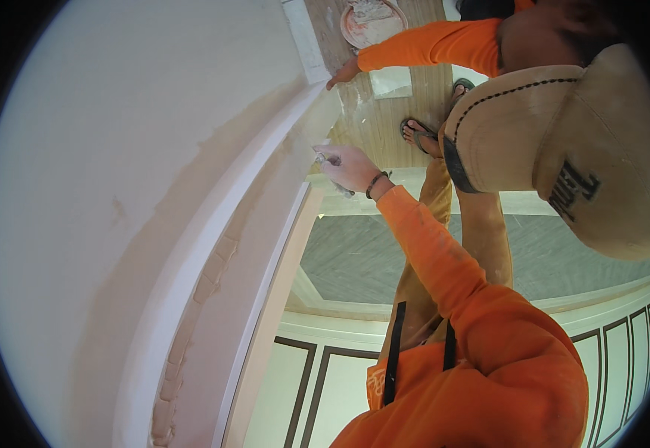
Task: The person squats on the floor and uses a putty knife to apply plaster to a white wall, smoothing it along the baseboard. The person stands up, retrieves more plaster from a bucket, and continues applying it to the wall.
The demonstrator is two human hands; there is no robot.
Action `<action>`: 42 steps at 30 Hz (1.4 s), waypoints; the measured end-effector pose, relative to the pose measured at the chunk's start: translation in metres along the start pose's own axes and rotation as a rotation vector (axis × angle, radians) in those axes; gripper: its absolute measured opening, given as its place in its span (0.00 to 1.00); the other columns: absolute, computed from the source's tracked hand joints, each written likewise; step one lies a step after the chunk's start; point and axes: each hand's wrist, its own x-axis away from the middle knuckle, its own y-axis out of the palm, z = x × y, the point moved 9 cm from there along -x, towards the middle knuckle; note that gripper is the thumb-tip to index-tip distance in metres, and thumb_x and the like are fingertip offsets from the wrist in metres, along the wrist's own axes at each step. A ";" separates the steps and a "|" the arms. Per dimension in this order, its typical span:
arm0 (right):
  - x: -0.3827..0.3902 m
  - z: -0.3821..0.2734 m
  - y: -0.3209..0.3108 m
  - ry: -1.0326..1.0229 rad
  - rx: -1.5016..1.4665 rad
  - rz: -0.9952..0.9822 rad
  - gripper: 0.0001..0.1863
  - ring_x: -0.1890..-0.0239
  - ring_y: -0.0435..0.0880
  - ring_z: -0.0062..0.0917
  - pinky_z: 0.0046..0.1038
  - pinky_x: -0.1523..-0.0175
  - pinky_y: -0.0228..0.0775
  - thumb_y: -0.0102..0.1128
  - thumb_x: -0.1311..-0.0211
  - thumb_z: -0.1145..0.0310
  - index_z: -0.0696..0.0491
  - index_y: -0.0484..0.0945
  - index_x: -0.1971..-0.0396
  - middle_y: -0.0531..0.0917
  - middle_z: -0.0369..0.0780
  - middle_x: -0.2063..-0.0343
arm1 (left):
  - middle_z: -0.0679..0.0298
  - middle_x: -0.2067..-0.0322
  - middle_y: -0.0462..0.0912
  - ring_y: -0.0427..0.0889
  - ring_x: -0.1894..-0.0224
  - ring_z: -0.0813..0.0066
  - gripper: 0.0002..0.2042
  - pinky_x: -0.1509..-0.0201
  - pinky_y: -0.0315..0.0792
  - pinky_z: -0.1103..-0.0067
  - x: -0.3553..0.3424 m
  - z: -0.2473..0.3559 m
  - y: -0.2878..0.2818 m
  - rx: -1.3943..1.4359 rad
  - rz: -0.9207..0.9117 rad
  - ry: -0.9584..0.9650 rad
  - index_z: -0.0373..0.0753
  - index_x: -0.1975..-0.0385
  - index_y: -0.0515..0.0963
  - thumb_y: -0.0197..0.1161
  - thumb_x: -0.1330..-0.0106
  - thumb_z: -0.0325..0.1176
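My right hand (pixel 351 168), dusted white and wearing a dark bracelet, reaches in from the lower right. It is closed on a small putty-smeared tool (pixel 331 159) at the wall's edge; the tool's exact shape is mostly hidden. Left of it runs a long pale ledge (pixel 216 194), curved by the lens. Below the ledge, a strip of tan putty (pixel 213 272) lies in rough patches. My left hand is out of view. Farther up, a co-worker's hand (pixel 345 73) in an orange sleeve touches the end of the ledge.
A co-worker's tan cap (pixel 549 134) fills the right side, close to my arm. A round tub of pinkish-white putty (pixel 373 26) stands on the wood floor beyond a pale flat piece (pixel 392 82). Sandalled feet (pixel 418 136) show mid-frame. Behind are panelled walls (pixel 340 396).
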 end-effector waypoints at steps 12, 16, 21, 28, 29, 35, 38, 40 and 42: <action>0.076 -0.068 0.048 -0.111 0.035 -0.150 0.25 0.75 0.84 0.33 0.31 0.63 0.77 0.58 0.43 0.71 0.57 0.77 0.43 0.84 0.47 0.74 | 0.62 0.35 0.73 0.59 0.28 0.58 0.18 0.24 0.38 0.49 0.000 -0.021 0.021 0.408 0.267 0.169 0.52 0.64 0.86 0.71 0.45 0.58; 0.101 -0.055 0.035 0.121 -0.106 -0.225 0.27 0.69 0.85 0.38 0.34 0.58 0.78 0.57 0.43 0.75 0.56 0.74 0.39 0.85 0.48 0.63 | 0.64 0.34 0.72 0.59 0.28 0.56 0.15 0.24 0.38 0.49 -0.007 -0.002 0.011 0.440 -0.005 -0.060 0.52 0.76 0.87 0.72 0.46 0.57; 0.055 -0.002 0.011 -0.459 0.104 0.195 0.29 0.56 0.84 0.39 0.34 0.47 0.76 0.56 0.42 0.78 0.53 0.72 0.37 0.84 0.47 0.53 | 0.63 0.35 0.73 0.59 0.29 0.54 0.14 0.25 0.40 0.49 -0.001 0.005 0.008 0.328 -0.102 -0.129 0.53 0.71 0.87 0.72 0.46 0.56; -0.023 0.047 0.025 -0.416 0.108 0.241 0.25 0.52 0.82 0.42 0.35 0.47 0.74 0.56 0.41 0.82 0.53 0.77 0.42 0.83 0.48 0.54 | 0.62 0.35 0.73 0.59 0.29 0.53 0.15 0.25 0.43 0.49 -0.006 0.015 0.017 0.267 -0.048 -0.038 0.54 0.66 0.85 0.73 0.45 0.55; -0.026 0.051 0.030 -0.403 0.128 0.208 0.24 0.53 0.82 0.43 0.36 0.48 0.74 0.55 0.42 0.83 0.53 0.78 0.44 0.83 0.49 0.55 | 0.61 0.35 0.73 0.59 0.29 0.53 0.15 0.25 0.43 0.49 -0.005 0.013 0.017 0.263 -0.045 -0.032 0.55 0.66 0.85 0.73 0.45 0.55; 0.000 0.072 0.018 -0.398 0.198 0.190 0.24 0.56 0.83 0.42 0.36 0.52 0.74 0.53 0.41 0.79 0.50 0.78 0.44 0.83 0.50 0.58 | 0.60 0.34 0.72 0.60 0.29 0.53 0.16 0.26 0.45 0.49 -0.002 0.007 0.025 0.253 -0.042 0.004 0.56 0.61 0.84 0.73 0.45 0.54; -0.009 0.063 -0.002 -0.488 0.165 0.245 0.26 0.69 0.83 0.30 0.32 0.60 0.75 0.53 0.40 0.77 0.52 0.75 0.39 0.83 0.44 0.68 | 0.60 0.34 0.72 0.60 0.29 0.52 0.17 0.26 0.46 0.49 0.001 0.002 0.023 0.246 -0.027 0.018 0.56 0.59 0.83 0.73 0.44 0.54; -0.027 0.052 -0.004 -0.235 0.143 0.093 0.26 0.74 0.82 0.25 0.29 0.65 0.74 0.53 0.40 0.75 0.53 0.74 0.39 0.83 0.41 0.72 | 0.59 0.34 0.72 0.60 0.29 0.52 0.17 0.26 0.46 0.49 0.002 0.000 0.026 0.242 -0.026 0.029 0.57 0.58 0.83 0.73 0.44 0.54; -0.039 0.036 -0.005 -0.109 0.116 0.012 0.25 0.77 0.82 0.26 0.30 0.67 0.74 0.55 0.41 0.72 0.54 0.76 0.41 0.83 0.41 0.76 | 0.59 0.34 0.72 0.60 0.29 0.52 0.18 0.26 0.47 0.49 0.002 -0.003 0.026 0.239 -0.022 0.040 0.57 0.57 0.83 0.73 0.44 0.53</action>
